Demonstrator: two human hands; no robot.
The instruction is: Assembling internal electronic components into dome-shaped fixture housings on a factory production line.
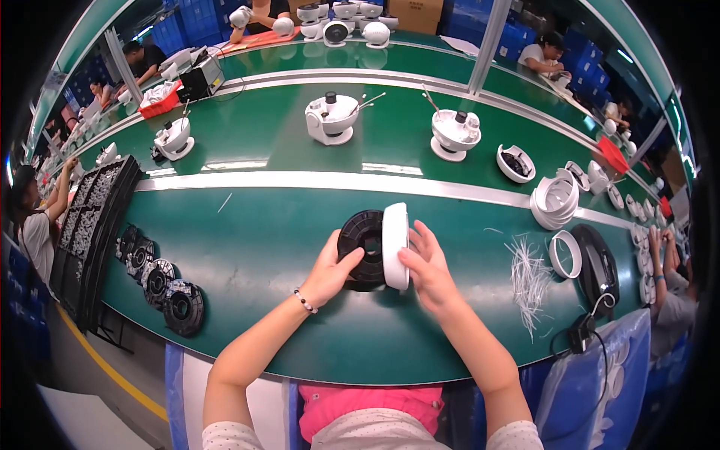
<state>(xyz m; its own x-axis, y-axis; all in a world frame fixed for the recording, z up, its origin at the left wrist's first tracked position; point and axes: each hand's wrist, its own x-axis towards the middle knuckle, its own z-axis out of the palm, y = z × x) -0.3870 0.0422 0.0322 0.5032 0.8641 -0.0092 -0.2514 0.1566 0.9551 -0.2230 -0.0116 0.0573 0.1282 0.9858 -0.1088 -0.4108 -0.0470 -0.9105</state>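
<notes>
Holding a black disc [351, 234] over the surface [262, 247] in the left grip [326, 271], closed on its left edge, pressing the thumb on its face and curling the fingers out of sight behind. Touching a white round part [395, 247], standing nearly edge-on against the disc's right side, with the thumb of the half-open right grip [431, 276]; being unable to tell how firmly. Angling both forearms inward from below. Covering the disc's right edge with the white part.

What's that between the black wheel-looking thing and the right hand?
In the head view, a white plastic piece, seen edge-on, lies between the black round part and the right hand.
</notes>
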